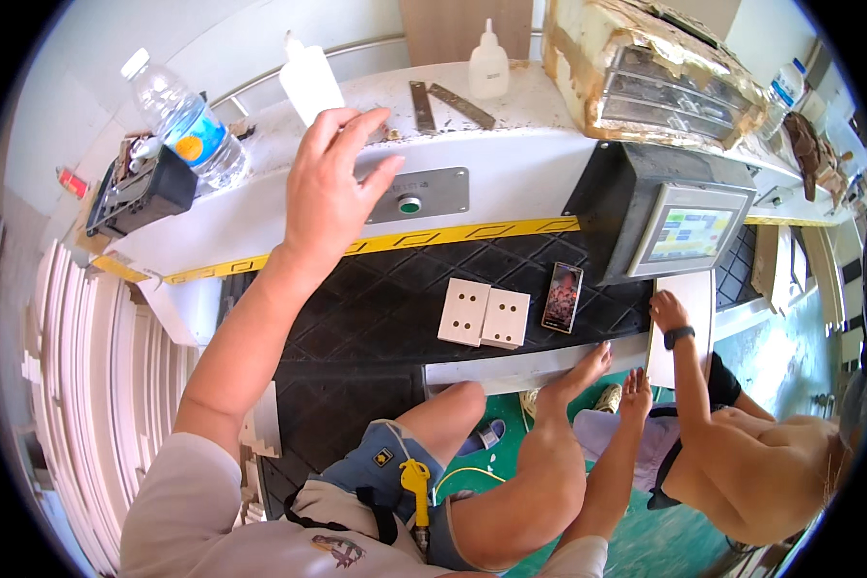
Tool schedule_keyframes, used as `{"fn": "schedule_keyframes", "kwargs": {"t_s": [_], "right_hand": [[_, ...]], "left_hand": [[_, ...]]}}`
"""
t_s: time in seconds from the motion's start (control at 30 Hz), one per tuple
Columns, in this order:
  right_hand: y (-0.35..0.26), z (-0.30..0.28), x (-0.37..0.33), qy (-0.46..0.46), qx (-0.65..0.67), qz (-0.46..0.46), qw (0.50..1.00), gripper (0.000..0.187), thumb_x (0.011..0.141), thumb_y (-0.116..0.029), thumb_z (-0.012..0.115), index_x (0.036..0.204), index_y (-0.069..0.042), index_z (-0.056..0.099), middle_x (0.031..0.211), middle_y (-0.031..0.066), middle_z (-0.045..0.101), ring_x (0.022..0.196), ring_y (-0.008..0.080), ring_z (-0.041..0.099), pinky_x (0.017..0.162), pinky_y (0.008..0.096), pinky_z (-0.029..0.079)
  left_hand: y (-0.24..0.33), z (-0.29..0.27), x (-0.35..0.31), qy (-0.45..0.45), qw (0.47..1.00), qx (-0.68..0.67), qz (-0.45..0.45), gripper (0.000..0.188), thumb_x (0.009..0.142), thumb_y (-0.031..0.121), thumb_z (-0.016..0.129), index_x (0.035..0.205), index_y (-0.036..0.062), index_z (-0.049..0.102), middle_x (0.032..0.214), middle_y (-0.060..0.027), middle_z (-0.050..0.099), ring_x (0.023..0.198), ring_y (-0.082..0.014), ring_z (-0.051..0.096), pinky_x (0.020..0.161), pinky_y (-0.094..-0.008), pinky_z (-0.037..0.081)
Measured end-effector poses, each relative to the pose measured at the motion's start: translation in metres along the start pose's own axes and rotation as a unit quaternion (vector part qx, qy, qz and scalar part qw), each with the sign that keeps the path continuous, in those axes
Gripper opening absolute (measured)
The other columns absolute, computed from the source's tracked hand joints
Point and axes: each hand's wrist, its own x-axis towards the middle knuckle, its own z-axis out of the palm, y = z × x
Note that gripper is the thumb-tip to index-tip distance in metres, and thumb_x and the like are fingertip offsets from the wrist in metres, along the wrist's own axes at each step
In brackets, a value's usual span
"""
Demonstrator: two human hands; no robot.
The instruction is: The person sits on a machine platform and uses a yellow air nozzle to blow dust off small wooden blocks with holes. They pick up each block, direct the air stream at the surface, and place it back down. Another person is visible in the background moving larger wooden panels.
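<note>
My left hand (329, 183) is raised in front of the white ledge, thumb and fingers apart, holding nothing. It is beside a metal plate (440, 200) with a green push button (409, 204); a white squeeze bottle (310, 82) stands behind the fingers. My right hand (636, 393) is low on the right, fingers extended upward, near the lower end of a pale board (692, 299). No object shows in it. Two pale pieces with several round holes, one on the left (464, 311) and one on the right (506, 318), lie side by side on the black quilted bench top (376, 299).
Another person's hand (670, 311), with a dark wristband, rests on the board. A phone (562, 297) lies by the holed pieces, left of a touchscreen (689, 231). A yellow air gun (414, 482) is at my lap. Long pale strips (116, 385) stand at left.
</note>
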Motion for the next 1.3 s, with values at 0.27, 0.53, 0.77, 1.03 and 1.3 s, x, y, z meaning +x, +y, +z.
{"fn": "schedule_keyframes", "kwargs": {"t_s": [0.27, 0.53, 0.77, 1.03, 1.3], "right_hand": [[0.001, 0.024, 0.029, 0.008, 0.081, -0.038, 0.996, 0.035, 0.11, -0.028, 0.055, 0.133, -0.002, 0.057, 0.131, 0.0155, 0.062, 0.123, 0.0326, 0.059, 0.105, 0.0475, 0.054], [-0.007, 0.04, 0.017, 0.061, 0.025, -0.004, 0.998, 0.035, 0.108, -0.025, 0.06, 0.134, -0.003, 0.053, 0.129, 0.0118, 0.061, 0.119, 0.0293, 0.061, 0.103, 0.0479, 0.054], [-0.006, 0.049, 0.012, 0.072, 0.071, -0.012, 0.995, 0.037, 0.107, -0.023, 0.061, 0.135, 0.0, 0.051, 0.138, 0.0122, 0.055, 0.125, 0.0323, 0.059, 0.106, 0.0521, 0.055], [-0.006, 0.051, 0.015, 0.04, 0.08, 0.004, 0.996, 0.036, 0.106, -0.022, 0.059, 0.136, -0.003, 0.052, 0.137, 0.0126, 0.059, 0.125, 0.033, 0.062, 0.101, 0.0562, 0.059], [0.008, 0.054, 0.035, 0.07, 0.068, 0.034, 0.995, 0.039, 0.101, -0.019, 0.07, 0.132, -0.003, 0.054, 0.131, 0.012, 0.06, 0.123, 0.0292, 0.06, 0.106, 0.0564, 0.055]], "left_hand": [[-0.014, -0.006, 0.0, -0.057, 0.998, 0.011, -0.008, 0.033, 0.092, 0.013, 0.078, 0.125, 0.0084, 0.073, 0.107, -0.003, 0.066, 0.075, -0.0138, 0.052, 0.069, -0.0269, 0.047], [-0.006, -0.004, 0.012, -0.09, 0.99, 0.099, -0.052, 0.038, 0.091, 0.015, 0.079, 0.128, 0.0108, 0.073, 0.104, -0.0014, 0.063, 0.078, -0.0134, 0.051, 0.074, -0.0261, 0.046], [-0.006, 0.001, 0.025, -0.078, 0.98, 0.142, 0.119, 0.026, 0.091, 0.018, 0.079, 0.116, 0.0111, 0.079, 0.115, -0.0047, 0.062, 0.107, -0.0242, 0.053, 0.095, -0.0358, 0.046], [-0.01, 0.006, 0.027, -0.072, 0.965, 0.187, 0.173, 0.028, 0.093, 0.017, 0.077, 0.121, 0.0123, 0.077, 0.131, -0.0035, 0.067, 0.124, -0.026, 0.055, 0.106, -0.0384, 0.045], [-0.028, 0.009, 0.027, -0.07, 0.929, 0.246, 0.269, 0.024, 0.096, 0.016, 0.075, 0.119, 0.0131, 0.078, 0.129, -0.0001, 0.072, 0.126, -0.0239, 0.058, 0.11, -0.038, 0.044]]}}
